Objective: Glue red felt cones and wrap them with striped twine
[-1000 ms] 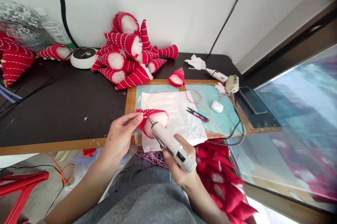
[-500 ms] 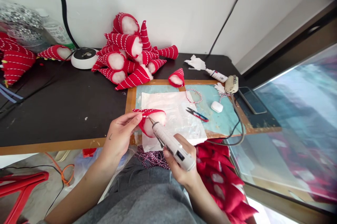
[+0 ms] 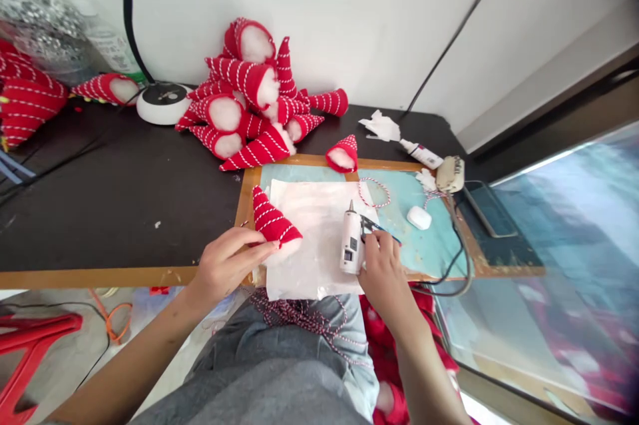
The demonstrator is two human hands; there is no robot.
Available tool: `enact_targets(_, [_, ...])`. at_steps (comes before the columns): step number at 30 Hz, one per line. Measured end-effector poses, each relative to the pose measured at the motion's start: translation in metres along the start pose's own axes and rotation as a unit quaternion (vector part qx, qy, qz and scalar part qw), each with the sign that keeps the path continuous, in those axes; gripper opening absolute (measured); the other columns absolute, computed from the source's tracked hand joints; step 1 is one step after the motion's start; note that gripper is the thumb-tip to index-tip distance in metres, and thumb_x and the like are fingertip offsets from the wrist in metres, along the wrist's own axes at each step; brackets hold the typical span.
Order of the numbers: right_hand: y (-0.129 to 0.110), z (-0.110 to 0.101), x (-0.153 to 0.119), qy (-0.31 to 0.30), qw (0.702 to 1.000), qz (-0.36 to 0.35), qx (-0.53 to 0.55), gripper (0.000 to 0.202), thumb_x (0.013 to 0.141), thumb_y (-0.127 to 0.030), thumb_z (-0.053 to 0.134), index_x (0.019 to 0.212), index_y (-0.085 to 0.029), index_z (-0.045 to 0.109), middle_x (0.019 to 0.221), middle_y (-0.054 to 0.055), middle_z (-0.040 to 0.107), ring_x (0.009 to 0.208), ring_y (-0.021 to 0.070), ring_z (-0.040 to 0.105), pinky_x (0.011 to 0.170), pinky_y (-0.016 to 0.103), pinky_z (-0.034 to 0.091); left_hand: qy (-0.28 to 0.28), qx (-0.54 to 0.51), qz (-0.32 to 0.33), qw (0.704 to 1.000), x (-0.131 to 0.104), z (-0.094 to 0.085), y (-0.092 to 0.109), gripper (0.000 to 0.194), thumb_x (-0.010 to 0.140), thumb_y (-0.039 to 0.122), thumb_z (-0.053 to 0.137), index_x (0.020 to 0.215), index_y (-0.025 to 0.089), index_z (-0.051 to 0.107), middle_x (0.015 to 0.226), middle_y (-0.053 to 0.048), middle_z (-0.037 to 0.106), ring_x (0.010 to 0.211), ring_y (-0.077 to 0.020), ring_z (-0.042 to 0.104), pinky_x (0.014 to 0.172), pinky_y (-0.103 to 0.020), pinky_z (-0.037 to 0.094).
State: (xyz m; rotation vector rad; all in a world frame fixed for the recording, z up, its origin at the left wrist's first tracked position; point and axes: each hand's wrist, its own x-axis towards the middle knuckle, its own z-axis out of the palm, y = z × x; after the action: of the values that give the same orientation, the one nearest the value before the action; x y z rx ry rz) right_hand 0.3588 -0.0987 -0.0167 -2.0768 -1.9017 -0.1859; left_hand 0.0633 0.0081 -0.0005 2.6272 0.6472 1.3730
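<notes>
At the left, the left hand (image 3: 222, 262) has its fingers (image 3: 267, 248) closed in a pinch on the edge of a red striped cone (image 3: 272, 220). This cone is just beyond the fingers, over the left border of the white sheet (image 3: 319, 205), with its tip pointing away from the person and its white filling (image 3: 287, 250) close by the fingertips. Farther beyond these fingers, a pile of similar cones (image 3: 249, 105) lies on the dark tabletop (image 3: 124, 212). Right of the held cone, the glue gun (image 3: 351, 238) is just at the left side of the right fingers (image 3: 382, 238), its nozzle directed away from the person and apart from the cone. The right hand (image 3: 389, 278) has bent fingers, but I cannot tell if they grip the handle or only rest by it; the snips (image 3: 372, 223) are partly behind them. In my judgement, the step in hand is handling the cone with the left fingers while the gun is kept aside. A next move would call for a steady pinch at the rim, the filling kept inside, and the fingertips well apart from the nozzle, which may be hot
</notes>
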Motion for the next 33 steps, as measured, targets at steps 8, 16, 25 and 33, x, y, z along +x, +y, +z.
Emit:
enact_targets(8, [-0.007, -0.014, 0.009, 0.028, 0.993, -0.050, 0.100, 0.032, 0.078, -0.007, 0.055, 0.107, -0.020, 0.061, 0.110, 0.014, 0.067, 0.099, 0.0320, 0.064, 0.086, 0.046, 0.055, 0.069, 0.017, -0.060, 0.996, -0.026, 0.003, 0.009, 0.022, 0.091, 0.012, 0.078, 0.111, 0.020, 0.075, 0.093, -0.003, 0.077, 0.080, -0.0167, 0.073, 0.072, -0.030, 0.062])
enact_targets(16, [-0.066, -0.041, -0.013, 0.024, 0.939, -0.156, 0.305, 0.009, 0.081, -0.019, 0.050, 0.089, -0.023, 0.052, 0.076, 0.002, 0.059, 0.072, 0.0215, 0.059, 0.067, 0.037, 0.044, 0.095, 0.008, -0.085, 0.992, -0.020, 0.007, 0.012, 0.021, 0.086, 0.005, 0.079, 0.099, 0.019, 0.072, 0.089, -0.002, 0.077, 0.077, -0.0163, 0.074, 0.070, -0.029, 0.063])
enact_targets(25, [-0.080, -0.046, -0.015, -0.045, 0.931, -0.132, 0.339, 0.012, 0.080, -0.015, 0.048, 0.081, -0.025, 0.042, 0.069, 0.001, 0.050, 0.064, 0.0203, 0.048, 0.060, 0.039, 0.035, 0.094, -0.015, -0.092, 0.991, -0.015, 0.008, 0.013, 0.020, 0.090, 0.013, 0.079, 0.104, 0.025, 0.072, 0.091, -0.001, 0.078, 0.079, -0.0177, 0.076, 0.071, -0.031, 0.066])
enact_targets(33, [-0.080, -0.046, -0.012, -0.073, 0.929, -0.116, 0.344, 0.011, 0.081, -0.015, 0.048, 0.083, -0.026, 0.047, 0.070, 0.001, 0.054, 0.065, 0.0209, 0.054, 0.060, 0.038, 0.037, 0.090, -0.024, -0.091, 0.991, -0.018, 0.010, 0.014, 0.025, 0.086, 0.007, 0.081, 0.104, 0.021, 0.073, 0.093, -0.004, 0.077, 0.084, -0.0182, 0.076, 0.076, -0.031, 0.066])
